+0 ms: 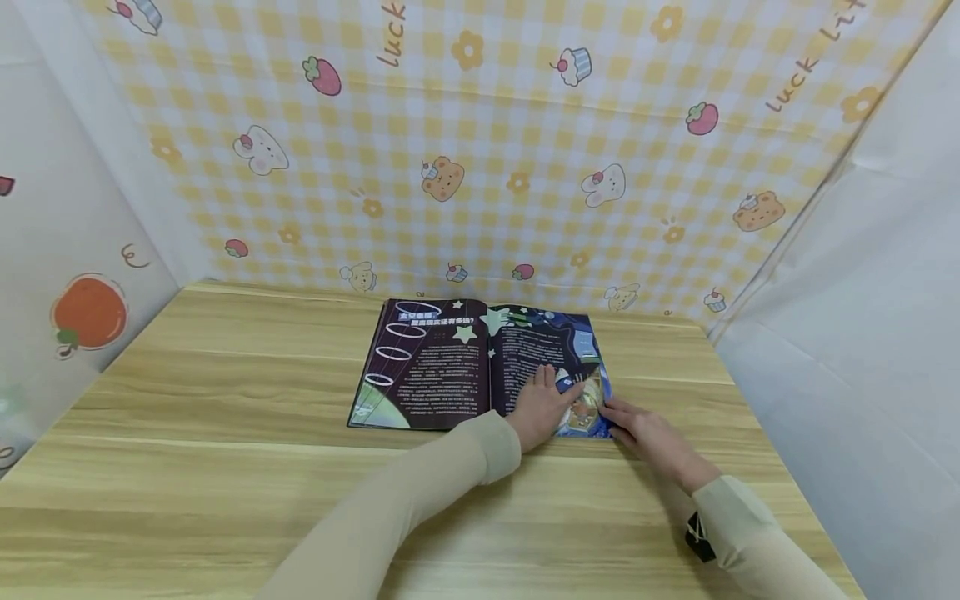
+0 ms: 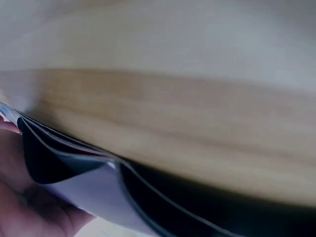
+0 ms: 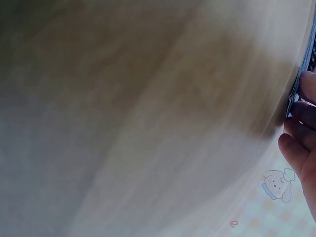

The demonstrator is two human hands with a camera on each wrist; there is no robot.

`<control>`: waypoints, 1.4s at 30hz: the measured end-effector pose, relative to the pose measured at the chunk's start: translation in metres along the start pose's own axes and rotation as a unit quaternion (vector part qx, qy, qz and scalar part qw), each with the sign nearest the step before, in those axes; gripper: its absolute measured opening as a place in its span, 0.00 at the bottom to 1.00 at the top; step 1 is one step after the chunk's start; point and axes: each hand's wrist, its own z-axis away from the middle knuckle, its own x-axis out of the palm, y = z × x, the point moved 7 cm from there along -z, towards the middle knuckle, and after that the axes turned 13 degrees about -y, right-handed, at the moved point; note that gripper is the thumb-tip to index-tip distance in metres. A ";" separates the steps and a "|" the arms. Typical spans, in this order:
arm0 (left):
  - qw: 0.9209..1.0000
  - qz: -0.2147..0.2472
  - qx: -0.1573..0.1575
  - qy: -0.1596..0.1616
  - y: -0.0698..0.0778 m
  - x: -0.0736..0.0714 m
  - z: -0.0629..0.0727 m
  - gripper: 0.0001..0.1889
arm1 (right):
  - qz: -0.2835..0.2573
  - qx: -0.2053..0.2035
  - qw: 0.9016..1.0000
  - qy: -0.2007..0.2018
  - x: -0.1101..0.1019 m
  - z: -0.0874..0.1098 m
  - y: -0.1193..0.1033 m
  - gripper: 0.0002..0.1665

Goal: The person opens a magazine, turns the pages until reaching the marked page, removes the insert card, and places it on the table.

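An open magazine (image 1: pixel 442 375) lies on the wooden table, dark pages with white print, stars and rings, and a colourful picture at the lower right. My left hand (image 1: pixel 542 408) rests on the right-hand page with its fingers extended. In the left wrist view this hand (image 2: pixel 29 207) is beside the curved page edges (image 2: pixel 118 173). At the magazine's lower right edge, my right hand (image 1: pixel 652 435) pinches the page edge between its fingers. The right wrist view shows the fingers (image 3: pixel 298 128) gathered at the thin side of the magazine (image 3: pixel 307 54).
The wood-grain table (image 1: pixel 225 467) extends around the magazine. Behind it hangs a yellow checked cloth (image 1: pixel 487 217) with cartoon prints, and pale sheets (image 1: pixel 862 333) flank both sides. A small black item (image 1: pixel 700 537) with a cord is by the right sleeve.
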 end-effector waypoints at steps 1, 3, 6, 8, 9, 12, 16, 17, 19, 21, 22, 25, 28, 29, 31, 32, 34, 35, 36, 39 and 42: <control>1.000 -0.007 -0.001 0.000 -0.001 0.001 0.001 0.29 | -0.002 0.001 1.000 0.000 -0.001 0.000 0.000 0.21; 1.000 -0.026 -0.004 0.006 -0.004 0.002 0.002 0.30 | -0.003 -0.001 1.000 0.002 -0.001 -0.001 0.000 0.21; 0.997 -0.078 -0.005 0.029 -0.006 0.004 0.002 0.32 | -0.004 -0.002 1.000 0.003 -0.002 -0.001 -0.001 0.21; 0.992 -0.122 -0.002 0.044 -0.006 0.007 0.001 0.30 | -0.005 -0.001 1.000 0.000 -0.001 -0.001 -0.001 0.21; 0.989 -0.140 0.000 0.049 -0.006 0.008 0.000 0.29 | -0.005 -0.001 1.000 -0.002 -0.001 -0.001 -0.001 0.21; 0.986 -0.156 0.011 0.052 -0.007 0.016 -0.006 0.26 | -0.013 0.003 1.000 -0.004 -0.001 0.000 0.000 0.21; 0.997 -0.075 0.036 0.001 -0.017 0.019 -0.001 0.28 | -0.023 0.004 1.000 -0.003 0.000 0.000 0.001 0.21; 0.998 -0.047 0.040 -0.020 -0.020 0.014 0.007 0.29 | -0.024 0.004 1.000 -0.003 0.000 0.001 0.002 0.21; 0.998 0.005 0.047 -0.032 -0.027 0.015 0.012 0.30 | -0.024 0.003 1.000 -0.004 0.000 0.001 0.002 0.20; 0.997 0.038 0.048 -0.038 -0.035 0.016 0.017 0.32 | -0.025 0.002 1.000 -0.006 0.001 0.001 0.002 0.20; 0.997 0.049 0.047 -0.039 -0.039 0.017 0.020 0.34 | -0.024 0.001 1.000 -0.006 0.001 0.001 0.002 0.20; 0.995 0.077 0.034 -0.044 -0.051 0.021 0.029 0.40 | -0.022 -0.002 1.000 -0.004 0.000 0.001 0.002 0.20; 0.993 0.099 0.015 -0.053 -0.066 0.027 0.039 0.41 | -0.022 -0.006 1.000 0.000 -0.001 0.001 0.001 0.21; 0.993 0.108 0.009 -0.053 -0.071 0.029 0.042 0.41 | -0.021 -0.007 1.000 0.000 -0.001 0.001 0.001 0.21; 0.991 0.124 -0.001 -0.054 -0.081 0.033 0.048 0.42 | -0.021 -0.008 1.000 -0.003 -0.001 0.002 0.002 0.21; 0.990 0.129 -0.006 -0.054 -0.086 0.035 0.051 0.41 | -0.021 -0.008 1.000 -0.005 -0.001 0.002 0.002 0.21; 0.988 0.141 -0.017 -0.054 -0.096 0.037 0.056 0.41 | -0.021 -0.007 1.000 -0.009 -0.001 0.002 0.003 0.21; 0.988 0.145 -0.023 -0.055 -0.101 0.039 0.058 0.41 | -0.021 -0.006 1.000 -0.011 -0.001 0.001 0.004 0.21; 0.986 0.152 -0.031 -0.058 -0.105 0.041 0.060 0.40 | -0.021 -0.006 1.000 -0.013 -0.001 0.001 0.004 0.20; 0.983 0.167 -0.049 -0.061 -0.116 0.047 0.066 0.39 | -0.020 -0.008 1.000 -0.012 -0.002 0.001 0.004 0.20; 0.981 0.174 -0.061 -0.065 -0.123 0.054 0.073 0.38 | -0.018 -0.012 1.000 -0.006 -0.002 0.000 0.003 0.20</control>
